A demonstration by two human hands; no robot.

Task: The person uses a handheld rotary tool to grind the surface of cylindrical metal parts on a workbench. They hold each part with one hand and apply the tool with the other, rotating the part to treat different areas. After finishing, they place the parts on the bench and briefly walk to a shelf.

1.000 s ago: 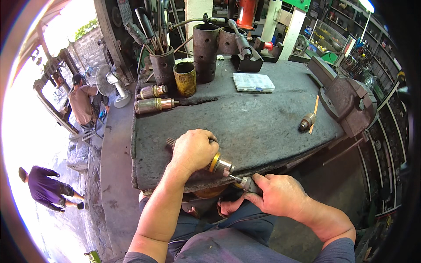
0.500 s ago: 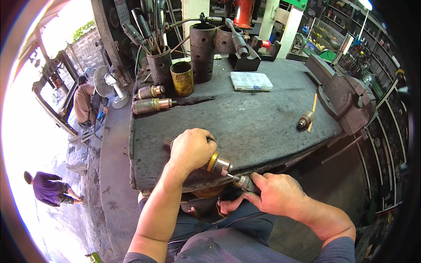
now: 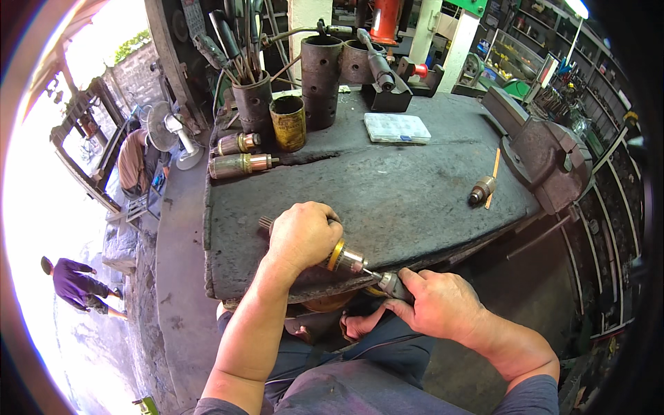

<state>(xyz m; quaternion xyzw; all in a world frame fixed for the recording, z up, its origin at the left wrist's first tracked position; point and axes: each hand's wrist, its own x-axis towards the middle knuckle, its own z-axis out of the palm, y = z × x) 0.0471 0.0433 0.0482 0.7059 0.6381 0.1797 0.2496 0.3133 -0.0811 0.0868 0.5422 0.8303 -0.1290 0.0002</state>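
Note:
My left hand [image 3: 304, 235] is closed around a metal motor armature with a gold-yellow band [image 3: 336, 254], its splined shaft poking out to the left over the bench's front edge [image 3: 277, 295]. My right hand [image 3: 439, 301] grips a grey hand-held rotary tool [image 3: 393, 285], whose thin bit meets or nearly meets the armature's right end. A smaller metal part with a dark end [image 3: 483, 189] lies to the right beside a thin copper-coloured strip [image 3: 493, 178]. Two more armatures [image 3: 238, 166] lie at the bench's back left.
Metal cylinders [image 3: 320, 83] holding tools, a yellow can [image 3: 287, 124] and a clear compartment box [image 3: 396, 128] stand at the back. A bench vise [image 3: 546, 166] is at the right. Left are a fan [image 3: 162, 128], a seated person [image 3: 138, 166] and a walking person [image 3: 76, 283].
The walking person at left has moved further up the picture. The seated person is bent a little lower. My hands keep much the same grip and position.

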